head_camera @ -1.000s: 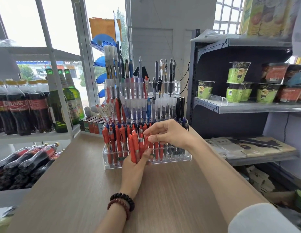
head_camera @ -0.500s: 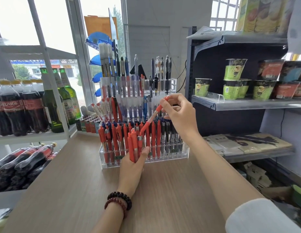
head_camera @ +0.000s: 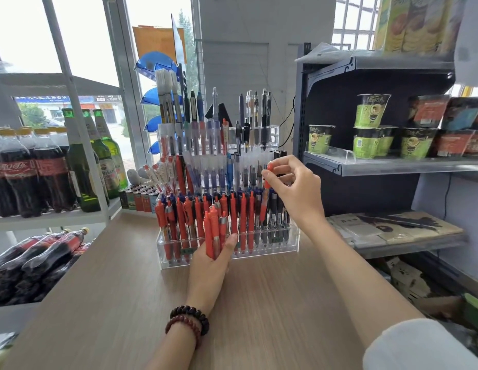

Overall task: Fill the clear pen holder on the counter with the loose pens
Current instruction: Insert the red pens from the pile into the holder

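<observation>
Standing toward the far edge of the wood-grain counter (head_camera: 259,316): one clear pen holder (head_camera: 291,243), glossy stepped acrylic, tiers rising to the rear. Front tier carried slim plastic click-pens upright, orange barrels toward its left end, dark and grey toward its right. Upper tiers carried blue, white and black pens.

Left hand (head_camera: 209,265): just in front of the holder's front wall, fingers wrapped around a bundle of loose pens (head_camera: 213,233), orange with one silver-grey barrel, held upright. Two bead bracelets (head_camera: 188,321), dark and reddish-brown, round and polished, circled its wrist.

Right hand (head_camera: 294,188): raised over the right half of the front tier, thumb and fingertips pinching the top of a single orange pen (head_camera: 264,206), near upright, tip down among the front-tier pens. Whether that tip sat in a slot could not be told, as neighbouring barrels covered it.

Hard to make out: the count of pens in the bundle, the palm hiding their lower ends. Cola bottles (head_camera: 24,172) and green glass bottles (head_camera: 99,161) stood beyond the counter's left edge, and paper noodle cups (head_camera: 371,124) on a metal shelf beyond its right edge, with the frame cutting off both groups.
</observation>
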